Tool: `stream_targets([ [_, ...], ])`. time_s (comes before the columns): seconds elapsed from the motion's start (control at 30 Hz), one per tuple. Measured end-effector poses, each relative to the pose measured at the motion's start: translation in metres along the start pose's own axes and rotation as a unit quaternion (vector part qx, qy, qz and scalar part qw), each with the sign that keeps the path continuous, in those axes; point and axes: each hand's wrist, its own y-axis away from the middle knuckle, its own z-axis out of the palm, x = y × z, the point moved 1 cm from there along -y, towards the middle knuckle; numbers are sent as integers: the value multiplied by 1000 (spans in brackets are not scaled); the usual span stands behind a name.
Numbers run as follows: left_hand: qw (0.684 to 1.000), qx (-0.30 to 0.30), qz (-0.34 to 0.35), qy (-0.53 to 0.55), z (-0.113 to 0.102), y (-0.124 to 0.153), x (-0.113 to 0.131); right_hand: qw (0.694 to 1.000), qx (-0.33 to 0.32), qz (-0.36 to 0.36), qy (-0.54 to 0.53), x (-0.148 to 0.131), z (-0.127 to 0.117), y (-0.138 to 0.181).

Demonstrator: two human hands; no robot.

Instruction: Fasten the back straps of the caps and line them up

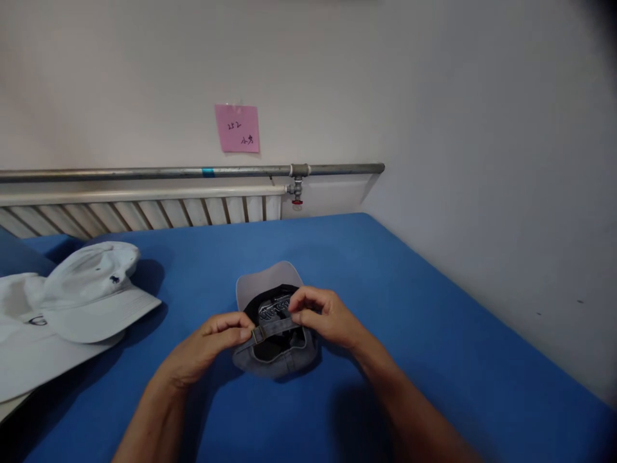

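Note:
A grey cap (276,361) lies upside down on the blue sheet (414,321), its pale brim pointing away from me and its dark lining showing. Across the back opening runs the grey adjuster strap (277,328) with a small metal buckle. My left hand (212,347) pinches the strap at the buckle end with thumb and forefinger. My right hand (325,316) pinches the strap's other end, fingers curled over the cap's rim. Both hands rest just above the cap.
A white cap (91,292) lies on white cloth (29,360) at the left. A radiator (144,212) and a metal pipe (193,172) run along the wall behind, under a pink note (237,128). A white wall borders the bed on the right.

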Motion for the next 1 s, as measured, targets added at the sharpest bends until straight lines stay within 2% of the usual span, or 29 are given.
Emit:
stream_targets([
  [0.23, 995, -93, -17, -24, 8, 1, 5, 992, -20, 24, -119, -4, -1, 3],
  [0.33, 994, -102, 0, -29, 9, 5, 7, 991, -21, 31, -132, -4, 0, 5],
  [0.5, 994, -108, 28, -10, 0, 11, 4, 992, -70, 39, -101, -6, -4, 6],
  [0.63, 992, -81, 91, 40, -12, 16, 0, 998, -41, 13, -36, -1, -11, 2],
  [0.73, 987, -75, 131, 50, -18, 19, 1, 998, -13, -30, 57, 10, -13, -3],
  [0.87, 984, -78, 154, 44, -19, 21, 3, 974, -61, -99, 192, 23, -11, -7],
  [1.0, 975, -60, 201, 74, -20, 21, 3, 952, -93, -96, 277, 25, -10, -5],
])
